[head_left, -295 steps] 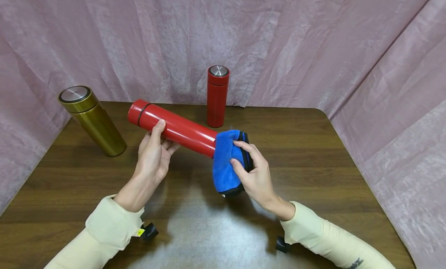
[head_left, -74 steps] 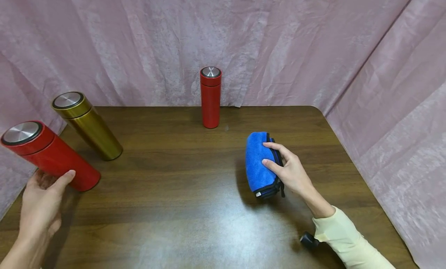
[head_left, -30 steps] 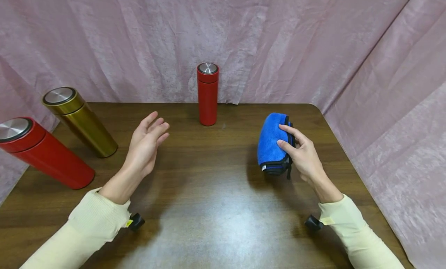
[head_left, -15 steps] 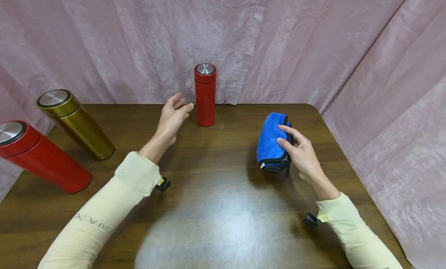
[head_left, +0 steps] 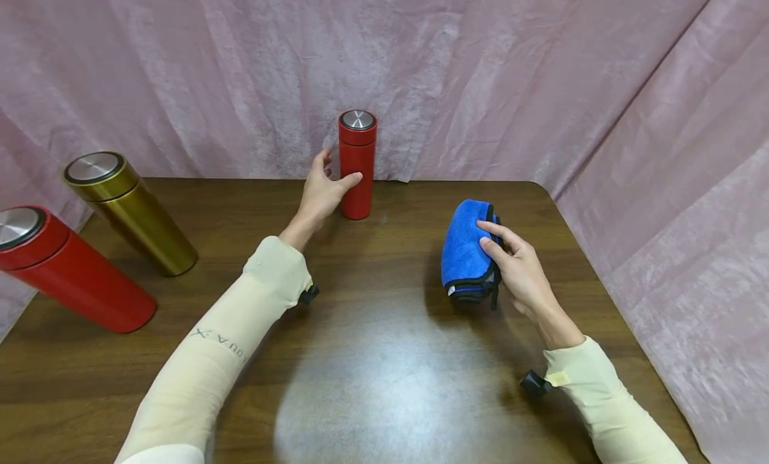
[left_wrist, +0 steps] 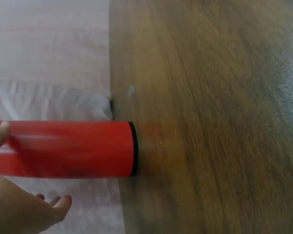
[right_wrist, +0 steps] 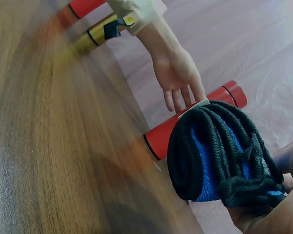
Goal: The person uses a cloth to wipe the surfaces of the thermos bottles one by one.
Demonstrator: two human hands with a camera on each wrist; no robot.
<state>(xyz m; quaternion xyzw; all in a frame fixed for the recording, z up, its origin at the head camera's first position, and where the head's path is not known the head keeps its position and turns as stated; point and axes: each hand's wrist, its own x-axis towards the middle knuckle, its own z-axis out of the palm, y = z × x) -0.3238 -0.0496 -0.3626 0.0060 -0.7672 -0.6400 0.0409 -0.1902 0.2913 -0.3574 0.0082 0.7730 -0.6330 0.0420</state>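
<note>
The left hand [head_left: 322, 191] was spread wide beside a red bottle [head_left: 357, 155], thumb across its front — contact unclear. The bottle stood upright near the far edge of the table [head_left: 372, 317]; the right hand [head_left: 524, 267] pinched a folded blue cloth [head_left: 465, 244].

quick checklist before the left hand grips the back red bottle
1. Back red bottle upright on the table: ok
2. Left hand at its side: ok
3. Left fingers closed round it: not ok, gap visible in left wrist view
4. Right hand gripping blue cloth: ok
5. Gold bottle and other red bottle apart from left hand: ok
6. Lid tight: cannot tell
</note>
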